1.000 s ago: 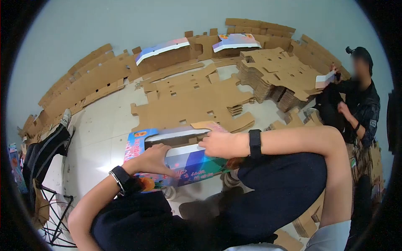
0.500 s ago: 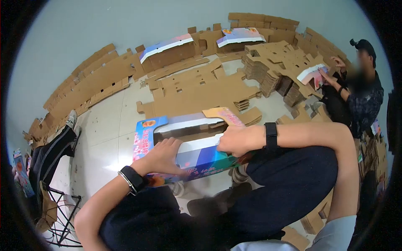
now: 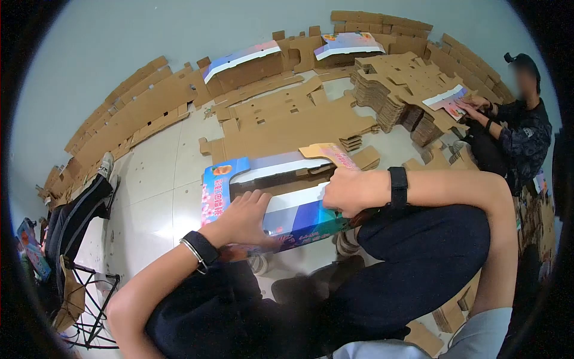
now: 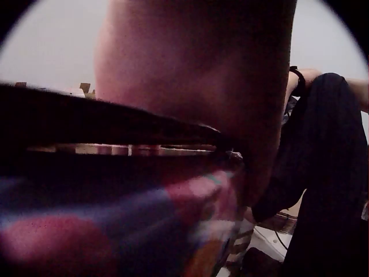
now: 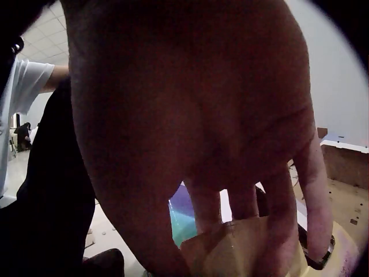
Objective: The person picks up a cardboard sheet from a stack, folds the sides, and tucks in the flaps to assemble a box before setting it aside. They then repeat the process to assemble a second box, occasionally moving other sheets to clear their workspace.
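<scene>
A printed cardboard box (image 3: 302, 222), blue, purple and green with a cut-out top, sits tilted in front of my knees. My left hand (image 3: 244, 216) grips its near wall at the left, fingers over the top edge and thumb down the printed front. At the right near corner, my right hand (image 3: 350, 190) holds the rim with bent fingers. The right wrist view shows those fingers reaching over a brown cardboard panel (image 5: 222, 251). Close to the left wrist camera, the box's printed side (image 4: 132, 213) lies below my left hand (image 4: 190, 63).
Flattened cardboard sheets (image 3: 281, 131) cover the floor ahead, beside a tall stack (image 3: 388, 90). Two printed boxes (image 3: 242, 64) stand by the wall. A person (image 3: 520, 125) sits at right, hands on a printed piece (image 3: 448, 100). A wire-legged stand (image 3: 89, 305) is at left.
The whole view has shifted, so the box and surroundings appear farther right and higher. Both hands stay on the box. The other person has lowered the printed piece onto the stack.
</scene>
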Demonstrator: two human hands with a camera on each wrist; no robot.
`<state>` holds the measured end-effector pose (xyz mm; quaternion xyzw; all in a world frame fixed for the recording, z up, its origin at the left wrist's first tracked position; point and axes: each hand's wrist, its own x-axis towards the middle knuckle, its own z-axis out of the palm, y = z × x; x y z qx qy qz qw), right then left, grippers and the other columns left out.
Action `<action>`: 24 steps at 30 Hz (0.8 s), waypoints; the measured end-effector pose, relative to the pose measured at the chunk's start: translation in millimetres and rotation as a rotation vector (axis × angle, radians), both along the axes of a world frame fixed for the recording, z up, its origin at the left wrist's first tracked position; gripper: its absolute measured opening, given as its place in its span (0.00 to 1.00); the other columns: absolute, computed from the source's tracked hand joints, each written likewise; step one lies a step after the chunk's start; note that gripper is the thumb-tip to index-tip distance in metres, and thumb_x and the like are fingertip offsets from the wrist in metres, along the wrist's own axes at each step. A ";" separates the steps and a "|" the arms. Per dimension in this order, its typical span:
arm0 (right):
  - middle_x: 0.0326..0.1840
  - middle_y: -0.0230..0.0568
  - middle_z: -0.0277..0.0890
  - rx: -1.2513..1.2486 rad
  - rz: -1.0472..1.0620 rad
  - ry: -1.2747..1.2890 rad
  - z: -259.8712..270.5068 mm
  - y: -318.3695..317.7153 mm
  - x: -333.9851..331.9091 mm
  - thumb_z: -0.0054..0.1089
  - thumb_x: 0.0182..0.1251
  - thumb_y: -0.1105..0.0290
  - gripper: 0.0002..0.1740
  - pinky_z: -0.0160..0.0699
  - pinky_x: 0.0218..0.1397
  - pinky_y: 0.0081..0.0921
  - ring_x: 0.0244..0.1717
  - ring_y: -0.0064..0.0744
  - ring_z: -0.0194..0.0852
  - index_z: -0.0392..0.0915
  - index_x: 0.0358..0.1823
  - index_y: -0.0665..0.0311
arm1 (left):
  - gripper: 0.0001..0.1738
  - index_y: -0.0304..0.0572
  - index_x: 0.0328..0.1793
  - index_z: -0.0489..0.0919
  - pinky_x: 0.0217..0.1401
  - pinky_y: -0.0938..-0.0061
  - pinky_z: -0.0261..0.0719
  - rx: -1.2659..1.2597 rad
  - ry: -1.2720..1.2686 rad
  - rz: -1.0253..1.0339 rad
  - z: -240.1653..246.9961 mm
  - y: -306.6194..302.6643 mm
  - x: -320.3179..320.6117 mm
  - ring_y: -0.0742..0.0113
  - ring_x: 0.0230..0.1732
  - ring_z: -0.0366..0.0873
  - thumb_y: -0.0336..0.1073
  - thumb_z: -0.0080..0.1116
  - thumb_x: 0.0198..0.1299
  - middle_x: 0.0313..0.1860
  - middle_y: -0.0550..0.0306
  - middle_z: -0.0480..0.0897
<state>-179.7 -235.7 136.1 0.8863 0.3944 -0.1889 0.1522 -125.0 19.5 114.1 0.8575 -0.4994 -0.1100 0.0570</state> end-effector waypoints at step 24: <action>0.65 0.58 0.60 0.446 0.060 -0.606 15.4 33.7 14.0 0.72 0.39 0.57 0.54 0.55 0.66 0.51 0.66 0.52 0.59 0.54 0.68 0.71 | 0.54 0.27 0.61 0.61 0.60 0.56 0.62 -0.459 0.028 0.414 12.1 -22.3 3.9 0.44 0.57 0.64 0.58 0.72 0.36 0.54 0.37 0.67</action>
